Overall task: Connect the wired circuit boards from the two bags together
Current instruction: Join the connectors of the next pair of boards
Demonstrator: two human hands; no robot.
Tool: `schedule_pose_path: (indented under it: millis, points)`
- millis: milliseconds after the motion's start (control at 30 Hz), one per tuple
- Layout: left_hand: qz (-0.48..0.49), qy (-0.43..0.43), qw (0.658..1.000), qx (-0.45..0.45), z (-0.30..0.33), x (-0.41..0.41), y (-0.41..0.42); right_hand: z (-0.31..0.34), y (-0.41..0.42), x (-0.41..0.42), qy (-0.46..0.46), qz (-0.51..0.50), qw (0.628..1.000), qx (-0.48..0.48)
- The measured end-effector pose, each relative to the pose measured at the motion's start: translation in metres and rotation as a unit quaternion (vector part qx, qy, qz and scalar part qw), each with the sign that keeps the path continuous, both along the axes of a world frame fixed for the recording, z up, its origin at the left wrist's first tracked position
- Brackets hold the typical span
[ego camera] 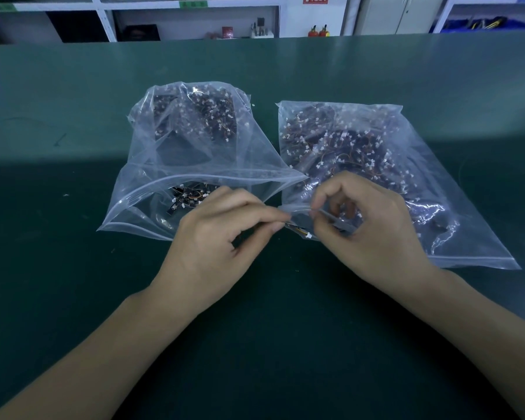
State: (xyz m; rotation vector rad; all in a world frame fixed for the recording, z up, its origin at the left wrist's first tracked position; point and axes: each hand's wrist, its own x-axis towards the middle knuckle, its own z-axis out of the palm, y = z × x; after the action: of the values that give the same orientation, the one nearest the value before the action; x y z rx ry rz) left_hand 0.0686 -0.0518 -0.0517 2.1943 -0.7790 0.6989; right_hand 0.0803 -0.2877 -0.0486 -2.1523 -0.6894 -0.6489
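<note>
On the bench [73, 283], before the right bag [376, 153], I see my left hand [212, 237] and right hand [373, 225] each pinching one small wired board [297, 230]; left bag [191, 140] beside it.

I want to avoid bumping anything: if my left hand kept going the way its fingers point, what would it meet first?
Most likely the right hand, whose fingertips sit just ahead of the left hand at the mouth of the right bag. Depth is hard to judge here.

Both hands, left [215, 234] and right [367, 228], pinch a small wired board [297, 229] (partly hidden) between two bags.
</note>
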Motion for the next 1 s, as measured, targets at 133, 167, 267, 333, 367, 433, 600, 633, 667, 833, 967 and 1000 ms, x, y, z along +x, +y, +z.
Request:
schedule_pose_path:
  millis: [133,167,267,333,367,433,600,633,667,833,967,1000]
  points:
    - [0.028,-0.026,0.999,-0.001,0.000,0.001,-0.001,0.001,0.000,-0.001,0.004,0.017,1.000,0.007]
    - [0.033,-0.032,0.999,0.001,0.001,0.001,-0.002,0.001,0.000,-0.001,0.003,0.020,1.000,0.006]
    - [0.045,-0.050,0.997,0.029,0.000,0.000,-0.004,0.001,-0.001,0.000,-0.002,0.029,1.000,0.002]
    - [0.072,-0.075,0.993,0.052,0.000,0.000,-0.007,0.001,0.000,0.000,-0.004,0.031,1.000,-0.001]
    - [0.086,-0.092,0.990,0.066,0.001,0.001,-0.008,0.001,-0.001,0.000,-0.004,0.033,0.999,-0.001]
    - [0.100,-0.115,0.983,0.102,0.003,0.001,-0.012,0.001,0.000,-0.001,-0.006,0.038,0.999,-0.001]
    - [0.097,-0.070,0.970,0.212,0.005,-0.002,-0.019,-0.001,0.004,-0.003,-0.001,0.054,0.999,-0.005]
    - [0.094,-0.054,0.968,0.226,0.005,-0.003,-0.019,-0.001,0.004,-0.003,0.002,0.055,0.998,-0.005]
    - [0.091,-0.045,0.967,0.234,0.004,-0.003,-0.020,-0.001,0.005,-0.003,0.004,0.057,0.998,-0.006]
    - [0.111,-0.017,0.950,0.290,-0.004,-0.003,-0.024,-0.003,0.005,-0.003,0.009,0.056,0.998,-0.007]
    - [0.063,-0.032,0.978,0.197,0.000,-0.003,-0.022,-0.002,0.004,-0.003,0.017,0.056,0.998,0.006]
    - [0.051,-0.033,0.985,0.163,0.000,-0.003,-0.020,-0.002,0.004,-0.003,0.019,0.055,0.998,0.009]
